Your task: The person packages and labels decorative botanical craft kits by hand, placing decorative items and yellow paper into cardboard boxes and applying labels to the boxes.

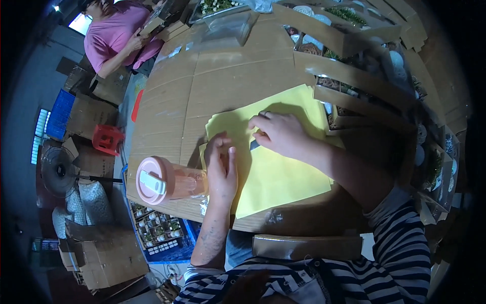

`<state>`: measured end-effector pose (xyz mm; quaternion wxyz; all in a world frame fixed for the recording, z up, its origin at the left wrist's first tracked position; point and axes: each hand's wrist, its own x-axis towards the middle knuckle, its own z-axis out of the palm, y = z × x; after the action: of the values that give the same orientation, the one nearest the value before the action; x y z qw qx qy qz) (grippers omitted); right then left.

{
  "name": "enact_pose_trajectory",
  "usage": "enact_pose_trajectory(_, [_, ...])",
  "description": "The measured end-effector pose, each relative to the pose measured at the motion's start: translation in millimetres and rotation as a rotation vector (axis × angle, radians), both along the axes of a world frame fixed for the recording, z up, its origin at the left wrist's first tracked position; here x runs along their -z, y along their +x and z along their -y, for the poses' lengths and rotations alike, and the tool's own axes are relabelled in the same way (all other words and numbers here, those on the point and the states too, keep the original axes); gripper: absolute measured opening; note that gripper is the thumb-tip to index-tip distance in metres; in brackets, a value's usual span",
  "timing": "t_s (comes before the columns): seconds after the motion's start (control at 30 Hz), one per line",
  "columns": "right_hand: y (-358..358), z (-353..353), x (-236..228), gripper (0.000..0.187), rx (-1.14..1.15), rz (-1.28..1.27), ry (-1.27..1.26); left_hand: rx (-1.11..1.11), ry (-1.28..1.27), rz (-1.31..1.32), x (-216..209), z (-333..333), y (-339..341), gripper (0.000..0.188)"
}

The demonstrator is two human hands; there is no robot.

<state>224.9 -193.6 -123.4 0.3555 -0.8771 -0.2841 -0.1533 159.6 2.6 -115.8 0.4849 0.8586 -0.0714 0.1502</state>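
A stack of yellow paper sheets [288, 180] lies on the cardboard-covered table in front of me, its edges slightly fanned. My right hand [281, 130] is over the upper part of the stack with its fingers curled. A small dark, flat piece [254, 145] shows beneath those fingers; its kind is unclear and the hand hides the rest. At the stack's left edge rests my left hand [221, 164], thumb and bent fingers apart, nothing visible between them. Just left of that hand is a pink-lidded clear tumbler [174, 181].
Open cardboard boxes [354, 76] of decorations and greenery crowd the table's right side. A clear plastic tray [223, 30] sits at the far end. A person in pink [114, 38] holds a box at the far left. Below left are a red stool [108, 139] and a fan [58, 169].
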Motion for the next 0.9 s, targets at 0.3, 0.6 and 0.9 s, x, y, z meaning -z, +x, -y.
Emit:
enact_pose_trajectory(0.3, [5,-4,2,0.017,0.296,0.205,0.022,0.112,0.295,-0.033,2,-1,2,0.075])
enact_pose_trajectory(0.6, [1,-4,4,0.019,0.171,0.103,-0.054,0.118,0.352,0.022,-1,1,3,0.074])
enact_pose_trajectory(0.9, [1,-3,3,0.02,0.156,0.068,-0.05,0.198,0.569,0.052,-28,12,10,0.075])
